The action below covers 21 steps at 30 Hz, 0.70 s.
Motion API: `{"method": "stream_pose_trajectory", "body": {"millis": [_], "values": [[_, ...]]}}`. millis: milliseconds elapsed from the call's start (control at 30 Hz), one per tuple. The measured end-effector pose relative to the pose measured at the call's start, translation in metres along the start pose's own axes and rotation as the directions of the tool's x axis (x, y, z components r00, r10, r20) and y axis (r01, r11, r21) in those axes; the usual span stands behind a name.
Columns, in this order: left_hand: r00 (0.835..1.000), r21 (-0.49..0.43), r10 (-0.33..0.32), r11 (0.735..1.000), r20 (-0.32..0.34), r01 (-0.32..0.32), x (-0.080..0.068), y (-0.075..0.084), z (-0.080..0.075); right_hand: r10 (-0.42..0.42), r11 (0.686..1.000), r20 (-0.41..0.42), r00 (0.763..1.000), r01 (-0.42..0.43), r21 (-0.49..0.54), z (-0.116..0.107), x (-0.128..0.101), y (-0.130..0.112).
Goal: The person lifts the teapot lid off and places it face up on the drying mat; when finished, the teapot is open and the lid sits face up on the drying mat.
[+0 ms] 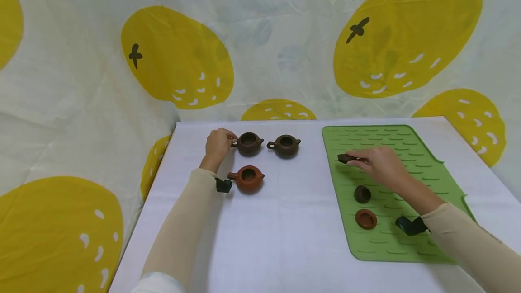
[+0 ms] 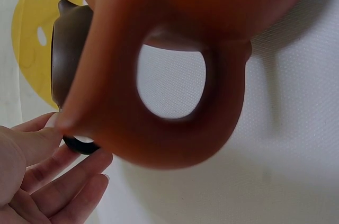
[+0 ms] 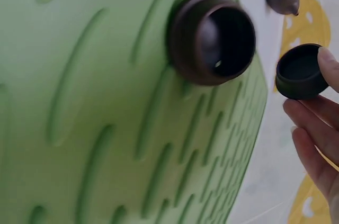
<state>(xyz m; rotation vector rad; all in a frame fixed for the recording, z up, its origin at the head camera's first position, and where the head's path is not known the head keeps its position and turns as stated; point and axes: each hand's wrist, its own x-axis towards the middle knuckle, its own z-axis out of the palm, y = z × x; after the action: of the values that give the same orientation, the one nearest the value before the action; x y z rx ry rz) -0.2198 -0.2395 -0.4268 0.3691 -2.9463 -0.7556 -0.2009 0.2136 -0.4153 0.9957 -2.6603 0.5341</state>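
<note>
- No words, brand marks or numbers are showing on any of the three teapots (image 1: 249, 143) or on the lids.
- The green mat (image 1: 423, 166) is carrying only raised ridges, no lettering.
- The backdrop cloth (image 1: 260, 35) is showing printed yellow fruit shapes and no writing.
- The close wrist views are blurring, so fine stamps may be going unseen.

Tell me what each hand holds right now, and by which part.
The left hand pinches the handle of the dark teapot. The right hand holds a dark lid by its rim, above the green mat.
</note>
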Motion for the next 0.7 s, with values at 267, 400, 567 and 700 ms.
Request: {"method": "stream_pose_trajectory", "body": {"millis": [267,400,567,700], "values": [[1.0,0.009,0.012,1.0,0.0,-0.012,0.0,0.001,-0.001,0.111,0.992,0.145,0.983,-0.118,0.043,0.004,-0.01,0.015],[1.0,0.01,0.006,1.0,0.003,-0.006,0.0,0.0,-0.001,0.137,0.987,0.206,0.969,-0.151,0.05,0.005,-0.012,0.017],[1.0,0.011,0.004,1.0,0.002,-0.004,0.0,0.0,0.0,0.145,0.985,0.224,0.964,-0.161,0.056,0.007,-0.012,0.02],[1.0,0.008,0.016,1.0,-0.002,-0.016,0.0,0.0,-0.001,0.127,0.988,0.235,0.964,-0.144,0.056,0.011,-0.013,0.022]]}}
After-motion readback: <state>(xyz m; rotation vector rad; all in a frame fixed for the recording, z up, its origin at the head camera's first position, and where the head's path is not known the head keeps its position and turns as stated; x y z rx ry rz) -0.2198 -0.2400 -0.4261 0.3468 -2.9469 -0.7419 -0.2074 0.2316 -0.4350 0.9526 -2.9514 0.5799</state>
